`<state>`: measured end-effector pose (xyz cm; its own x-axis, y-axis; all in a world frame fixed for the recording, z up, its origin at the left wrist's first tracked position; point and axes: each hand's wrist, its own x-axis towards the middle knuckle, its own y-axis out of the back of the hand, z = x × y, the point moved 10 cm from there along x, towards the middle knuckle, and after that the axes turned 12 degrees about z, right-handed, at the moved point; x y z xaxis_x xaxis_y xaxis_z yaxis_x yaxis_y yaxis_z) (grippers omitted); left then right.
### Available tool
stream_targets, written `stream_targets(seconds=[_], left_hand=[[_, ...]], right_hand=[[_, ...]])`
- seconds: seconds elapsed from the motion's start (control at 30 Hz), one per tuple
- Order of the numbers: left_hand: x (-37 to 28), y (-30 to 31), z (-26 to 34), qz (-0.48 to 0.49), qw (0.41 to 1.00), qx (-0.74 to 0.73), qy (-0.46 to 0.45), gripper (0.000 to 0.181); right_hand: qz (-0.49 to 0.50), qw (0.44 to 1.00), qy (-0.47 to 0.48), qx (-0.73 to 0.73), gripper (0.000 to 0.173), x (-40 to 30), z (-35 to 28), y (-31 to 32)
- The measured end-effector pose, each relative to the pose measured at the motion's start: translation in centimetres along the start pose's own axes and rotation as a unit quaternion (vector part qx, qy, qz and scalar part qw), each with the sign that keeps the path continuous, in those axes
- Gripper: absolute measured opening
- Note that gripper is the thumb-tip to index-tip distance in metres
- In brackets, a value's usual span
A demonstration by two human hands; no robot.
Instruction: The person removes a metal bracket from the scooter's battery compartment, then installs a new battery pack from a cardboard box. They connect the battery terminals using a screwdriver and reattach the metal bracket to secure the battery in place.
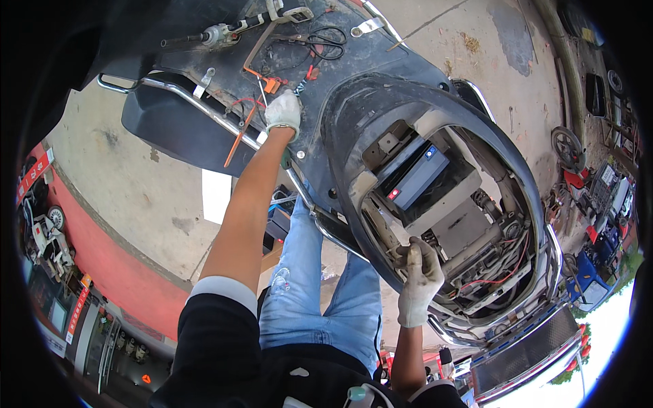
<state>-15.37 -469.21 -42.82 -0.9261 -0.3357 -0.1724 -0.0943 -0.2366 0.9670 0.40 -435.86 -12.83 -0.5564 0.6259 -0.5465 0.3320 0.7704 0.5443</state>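
Observation:
My left hand [283,110], in a pale work glove, is down on the dark scooter footboard [306,120]. Its fingers are mostly hidden, beside red wire connectors [312,72] and an orange tool [272,85] with a thin metal shaft near it. A green handle [286,159] shows below that wrist. My right hand [421,278], also gloved, has curled fingers at the near rim of the open seat bay [352,137]. Whether it pinches something small cannot be told. Inside the bay sits a battery [421,176] with a red and a blue terminal.
A cordless power tool [219,35] and black-handled scissors [326,43] lie on the footboard's far part. A chrome side rail [204,109] runs along the near edge. Exposed wiring [502,273] fills the bay's rear. A loose wheel [567,149] lies on the ground at right.

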Motion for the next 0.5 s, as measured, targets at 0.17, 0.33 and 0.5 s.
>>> stream_targets(seconds=[0.17, 0.33, 0.5], left_hand=[[-0.1, -2.2, -0.6, -0.058, 0.998, -0.002, 0.014, 0.023], [0.7, -1.8, 2.4, -0.019, 0.993, 0.077, -0.087, 0.016], [1.3, -1.6, 2.6, -0.014, 0.991, 0.093, -0.096, 0.013]], right_hand=[[-0.028, 1.000, 0.014, -0.001, 0.026, -1.0, -1.2, -1.2], [-0.031, 0.999, 0.031, -0.026, 0.022, -1.1, -0.8, -1.7], [-0.073, 0.996, 0.042, -0.026, 0.025, -2.4, -2.1, -3.8]])
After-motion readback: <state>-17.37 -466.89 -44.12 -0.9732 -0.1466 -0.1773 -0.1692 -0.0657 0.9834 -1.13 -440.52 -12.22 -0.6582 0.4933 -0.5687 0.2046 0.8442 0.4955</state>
